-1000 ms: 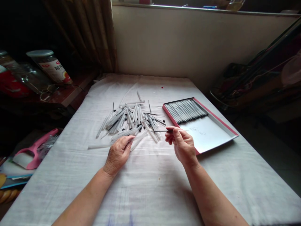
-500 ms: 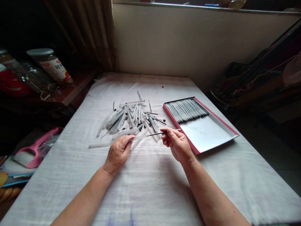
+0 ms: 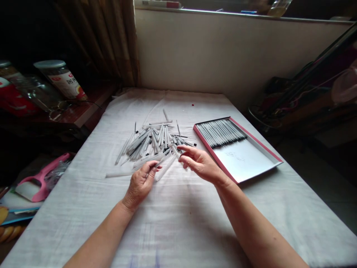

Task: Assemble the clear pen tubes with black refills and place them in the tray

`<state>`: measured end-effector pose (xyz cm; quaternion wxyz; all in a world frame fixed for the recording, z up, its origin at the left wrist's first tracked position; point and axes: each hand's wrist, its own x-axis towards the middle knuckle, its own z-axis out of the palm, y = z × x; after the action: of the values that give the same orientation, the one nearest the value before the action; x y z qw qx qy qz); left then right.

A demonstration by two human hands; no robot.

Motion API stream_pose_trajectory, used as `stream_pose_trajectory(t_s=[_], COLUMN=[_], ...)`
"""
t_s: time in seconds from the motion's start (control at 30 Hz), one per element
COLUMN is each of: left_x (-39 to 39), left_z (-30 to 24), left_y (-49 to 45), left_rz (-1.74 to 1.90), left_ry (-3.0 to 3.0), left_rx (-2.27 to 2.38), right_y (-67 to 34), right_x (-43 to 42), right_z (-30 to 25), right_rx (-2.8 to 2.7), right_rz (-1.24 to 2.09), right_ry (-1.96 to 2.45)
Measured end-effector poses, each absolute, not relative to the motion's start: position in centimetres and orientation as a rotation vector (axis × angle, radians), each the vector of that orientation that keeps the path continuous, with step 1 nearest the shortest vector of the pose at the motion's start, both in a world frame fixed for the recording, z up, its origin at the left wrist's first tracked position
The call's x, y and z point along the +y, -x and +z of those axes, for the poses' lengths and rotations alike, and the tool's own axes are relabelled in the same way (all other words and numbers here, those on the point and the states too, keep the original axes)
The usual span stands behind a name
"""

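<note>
In my left hand (image 3: pixel 142 182) a slim translucent pen barrel (image 3: pixel 163 159) is pinched between thumb and fingers, pointing up and to the right; it looks greyish along its length. My right hand (image 3: pixel 199 162) hangs open over the right front of the pile, fingers apart, with nothing visible between them. Beyond both hands lies a loose pile of clear pen barrels (image 3: pixel 145 143), with thin dark refills and small black caps mixed in. To the right, a shallow red-edged box (image 3: pixel 240 165) holds a neat row of black-tipped pens (image 3: pixel 223 132).
A white cloth covers the table (image 3: pixel 173 230). At the left, a side table bears jars (image 3: pixel 65 82) and glasses (image 3: pixel 60 108); below them is a pink-handled item (image 3: pixel 46 178). A wall (image 3: pixel 209 56) rises behind the table, and a curtain (image 3: pixel 111 44) hangs at the back left.
My right hand has let go of the thin dark refill, opened and moved left toward the pile. The refill no longer sticks out between the hands. My left hand keeps hold of the barrel.
</note>
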<state>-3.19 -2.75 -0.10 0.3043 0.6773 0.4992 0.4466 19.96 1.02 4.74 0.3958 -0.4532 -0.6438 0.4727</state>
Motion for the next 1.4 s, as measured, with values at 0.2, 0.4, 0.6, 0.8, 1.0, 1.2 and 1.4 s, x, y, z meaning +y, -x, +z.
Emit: stream_pose_trajectory(t_s=[0.2,0.4,0.6,0.8,1.0,1.2,1.4], left_x=[-2.2,-2.1,-2.1,-2.2,-2.6,-2.6,-2.6], left_z=[-0.4,-1.0,-1.3,-0.3,0.3,0.4,0.5], left_y=[3.5,3.5,3.8,3.6,3.2,3.2,3.1], left_rz=[1.348,1.315,1.306,1.260,1.168,1.145,1.126], left_ry=[-1.507,-1.529,-1.607,-1.859,-1.998,-2.034,-2.036], left_rx=[1.322,1.330,1.363,1.419,1.374,1.360,1.366], right_y=[-23.2,-22.4,-22.4,-21.8,-19.4,-18.8,-18.8], right_x=[5.5,7.0,7.1,3.0,-0.5,-0.9,-1.0], right_z=[4.4,4.3,4.4,4.0,2.2,1.5,1.6], right_rx=[-2.019,-2.281,-2.191,-1.799,-1.431,-1.445,-1.487], right_rz=[0.181,0.023,0.030,0.547,1.034,1.028,0.996], right_ry=[1.980,2.279,2.223,1.445,1.140,1.105,1.110])
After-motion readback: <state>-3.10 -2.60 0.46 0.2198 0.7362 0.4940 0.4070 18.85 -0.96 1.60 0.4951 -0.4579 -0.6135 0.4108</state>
